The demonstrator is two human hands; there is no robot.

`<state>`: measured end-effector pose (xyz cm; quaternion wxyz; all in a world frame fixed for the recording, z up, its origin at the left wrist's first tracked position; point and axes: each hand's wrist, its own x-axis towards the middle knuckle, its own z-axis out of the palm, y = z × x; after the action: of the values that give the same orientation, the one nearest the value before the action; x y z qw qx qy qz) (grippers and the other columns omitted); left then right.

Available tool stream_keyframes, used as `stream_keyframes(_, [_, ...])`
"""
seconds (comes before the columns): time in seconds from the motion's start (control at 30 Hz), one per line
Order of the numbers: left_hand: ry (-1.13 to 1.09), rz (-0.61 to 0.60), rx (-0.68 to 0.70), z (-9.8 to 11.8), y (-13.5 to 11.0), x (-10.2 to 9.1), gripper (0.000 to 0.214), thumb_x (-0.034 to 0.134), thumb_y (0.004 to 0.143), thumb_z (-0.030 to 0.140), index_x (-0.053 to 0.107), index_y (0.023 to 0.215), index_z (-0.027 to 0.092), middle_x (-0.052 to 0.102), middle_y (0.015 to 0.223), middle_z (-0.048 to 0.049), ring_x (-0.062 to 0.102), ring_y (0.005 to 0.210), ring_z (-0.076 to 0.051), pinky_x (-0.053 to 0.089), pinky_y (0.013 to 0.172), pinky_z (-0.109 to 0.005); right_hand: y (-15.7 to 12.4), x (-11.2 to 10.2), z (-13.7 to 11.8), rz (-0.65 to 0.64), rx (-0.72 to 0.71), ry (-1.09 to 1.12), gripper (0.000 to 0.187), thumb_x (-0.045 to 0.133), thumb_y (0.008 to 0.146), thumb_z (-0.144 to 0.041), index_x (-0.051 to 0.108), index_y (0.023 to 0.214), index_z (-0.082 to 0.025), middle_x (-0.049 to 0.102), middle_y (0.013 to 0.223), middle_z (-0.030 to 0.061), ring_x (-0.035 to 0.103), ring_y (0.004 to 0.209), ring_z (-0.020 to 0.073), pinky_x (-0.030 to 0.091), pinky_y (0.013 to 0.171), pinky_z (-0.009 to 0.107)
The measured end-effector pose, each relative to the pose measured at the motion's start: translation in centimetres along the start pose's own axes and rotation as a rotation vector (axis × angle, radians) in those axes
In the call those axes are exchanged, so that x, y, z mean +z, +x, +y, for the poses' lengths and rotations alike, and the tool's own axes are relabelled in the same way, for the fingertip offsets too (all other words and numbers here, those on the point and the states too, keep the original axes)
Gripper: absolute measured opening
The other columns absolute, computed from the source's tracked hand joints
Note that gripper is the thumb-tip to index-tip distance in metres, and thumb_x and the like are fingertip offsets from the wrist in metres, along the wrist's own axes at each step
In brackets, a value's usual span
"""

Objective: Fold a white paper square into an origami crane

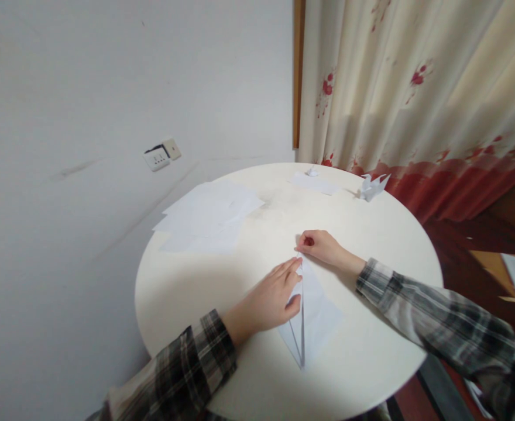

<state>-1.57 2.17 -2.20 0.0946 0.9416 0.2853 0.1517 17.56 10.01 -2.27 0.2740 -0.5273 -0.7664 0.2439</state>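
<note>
A folded sheet of white paper lies on the round table, kite-shaped, its narrow tip pointing away from me. A lengthwise slit between its folded edges runs down the middle. My left hand rests on the paper's left side, fingers stretched toward the far tip and thumb apart. At that far tip my right hand is closed in a pinch, thumb and forefinger together at the paper. The fingertips hide the exact point of the tip. My left hand covers much of the left flap.
On the white table, several loose paper sheets lie at the back left. A folded paper crane stands at the back right. A small paper figure sits on another sheet. Behind are a wall socket and a curtain.
</note>
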Motion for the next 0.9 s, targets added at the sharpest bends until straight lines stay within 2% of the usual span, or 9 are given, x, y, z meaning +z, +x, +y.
stream_keyframes(0.17, [-0.02, 0.008, 0.001, -0.08, -0.03, 0.07, 0.059, 0.044, 0.078, 0.017, 0.023, 0.133, 0.009, 0.034, 0.138, -0.0185, 0.024, 0.133, -0.026, 0.028, 0.107, -0.045, -0.15, -0.03, -0.14, 0.006, 0.002, -0.012, 0.014, 0.062, 0.073, -0.03, 0.06, 0.067, -0.017, 0.059, 0.062, -0.0009, 0.049, 0.055, 0.0096, 0.032, 0.052, 0.021])
stream_keyframes(0.37, [-0.004, 0.005, 0.001, -0.11, 0.05, 0.15, 0.057, 0.044, 0.078, 0.017, 0.027, 0.131, 0.007, 0.034, 0.138, -0.0192, 0.024, 0.133, -0.026, 0.028, 0.108, -0.043, -0.14, -0.06, -0.19, 0.004, 0.001, -0.045, 0.013, 0.062, 0.073, -0.028, 0.06, 0.067, -0.017, 0.059, 0.061, -0.0011, 0.048, 0.054, 0.0095, 0.03, 0.052, 0.021])
stream_keyframes(0.67, [-0.009, 0.0, -0.003, 0.11, 0.04, -0.18, 0.055, 0.044, 0.078, 0.017, 0.027, 0.13, 0.009, 0.034, 0.138, -0.0183, 0.025, 0.132, -0.027, 0.029, 0.107, -0.044, 0.49, -0.23, 0.25, 0.084, 0.054, -0.092, 0.018, 0.061, 0.074, -0.034, 0.06, 0.068, -0.018, 0.06, 0.063, -0.0006, 0.048, 0.057, 0.0107, 0.03, 0.053, 0.022])
stream_keyframes(0.8, [-0.004, 0.005, -0.003, 0.09, 0.01, -0.19, 0.056, 0.044, 0.078, 0.017, 0.026, 0.131, 0.009, 0.034, 0.138, -0.019, 0.026, 0.132, -0.027, 0.03, 0.106, -0.045, 0.41, -0.6, 0.62, 0.018, -0.007, 0.065, 0.025, 0.055, 0.079, -0.039, 0.061, 0.071, -0.016, 0.061, 0.067, 0.0005, 0.05, 0.06, 0.0108, 0.033, 0.056, 0.022])
stream_keyframes(0.9, [-0.001, 0.004, -0.007, 0.14, 0.01, -0.2, 0.058, 0.044, 0.078, 0.017, 0.025, 0.132, 0.008, 0.035, 0.137, -0.0194, 0.027, 0.131, -0.027, 0.03, 0.106, -0.045, 0.17, -0.74, 0.56, -0.029, -0.067, 0.092, 0.027, 0.059, 0.075, -0.043, 0.061, 0.072, -0.016, 0.059, 0.065, -0.0005, 0.049, 0.059, 0.0106, 0.032, 0.055, 0.022])
